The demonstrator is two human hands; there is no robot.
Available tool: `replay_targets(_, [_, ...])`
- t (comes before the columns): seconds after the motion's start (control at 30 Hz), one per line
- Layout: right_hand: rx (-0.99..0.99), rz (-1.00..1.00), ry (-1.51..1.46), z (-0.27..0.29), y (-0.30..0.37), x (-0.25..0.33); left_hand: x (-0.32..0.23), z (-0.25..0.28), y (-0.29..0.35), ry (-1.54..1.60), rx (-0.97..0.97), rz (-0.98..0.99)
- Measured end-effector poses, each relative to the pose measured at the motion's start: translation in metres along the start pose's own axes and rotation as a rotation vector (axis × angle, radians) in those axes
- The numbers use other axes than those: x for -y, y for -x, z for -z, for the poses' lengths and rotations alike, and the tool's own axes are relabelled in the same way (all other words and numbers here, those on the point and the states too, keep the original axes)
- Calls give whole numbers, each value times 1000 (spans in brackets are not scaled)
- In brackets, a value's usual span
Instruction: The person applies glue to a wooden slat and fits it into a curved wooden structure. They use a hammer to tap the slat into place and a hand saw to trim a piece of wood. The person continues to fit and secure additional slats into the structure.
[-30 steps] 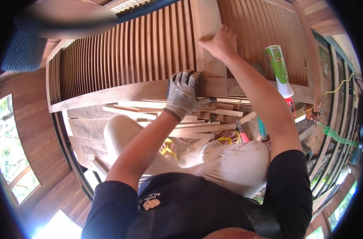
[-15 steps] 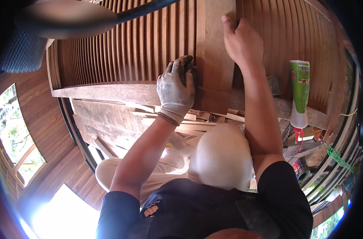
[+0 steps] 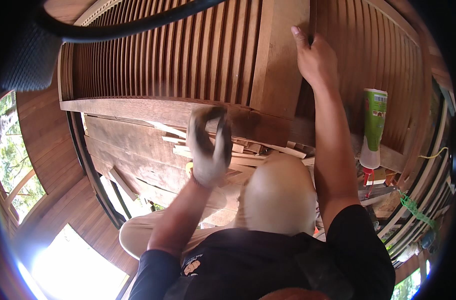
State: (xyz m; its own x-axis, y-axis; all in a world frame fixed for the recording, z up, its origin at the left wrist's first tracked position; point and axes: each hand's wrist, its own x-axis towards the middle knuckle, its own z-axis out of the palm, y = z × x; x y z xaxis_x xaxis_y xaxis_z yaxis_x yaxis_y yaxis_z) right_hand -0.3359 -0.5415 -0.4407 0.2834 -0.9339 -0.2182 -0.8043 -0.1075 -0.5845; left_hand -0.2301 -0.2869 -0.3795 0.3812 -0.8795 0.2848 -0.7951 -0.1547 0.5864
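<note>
A large brown wooden slatted panel [image 3: 163, 65] spans the far side, in front of me. Its wide flat upright board [image 3: 279, 60] stands between two slatted sections. My right hand [image 3: 318, 61], bare, is closed on that board's right edge, with the thumb on its face and the fingers partly hidden. My left hand [image 3: 208, 145], in a dirty grey-white glove, hovers apart from the board over the panel's near rail [image 3: 148, 111]. Its fingers curve away from the thumb with a gap between them, blurred by motion; I see nothing held there.
A green and white glue bottle [image 3: 374, 127] with a red nozzle lies on the panel's right section. Wood strips [image 3: 243, 157] lie below the rail. A handsaw [image 3: 380, 195] and green cord [image 3: 415, 210] are at right. A black cable [image 3: 138, 30] crosses the upper left.
My left hand has come off the upright board and moved down and left, toward me. My right hand stays on the board's edge. The view has shifted slightly.
</note>
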Motion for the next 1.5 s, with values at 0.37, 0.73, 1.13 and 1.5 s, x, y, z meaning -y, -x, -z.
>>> replay_targets(0.37, [62,16,-98,2,9,7,-33,-48,53,1192,298,1322])
replay_targets(0.73, [241,-350,-676,1,31,-14,-26,-50,61,1273,258,1343])
replay_targets(1.13, [237,-303,-964,-15,91,-6,-35,-56,83,1529,60,1191])
replay_targets(1.5, [170,-203,-1005,-18,95,-6,-45,-80,68,1905,-183,1320])
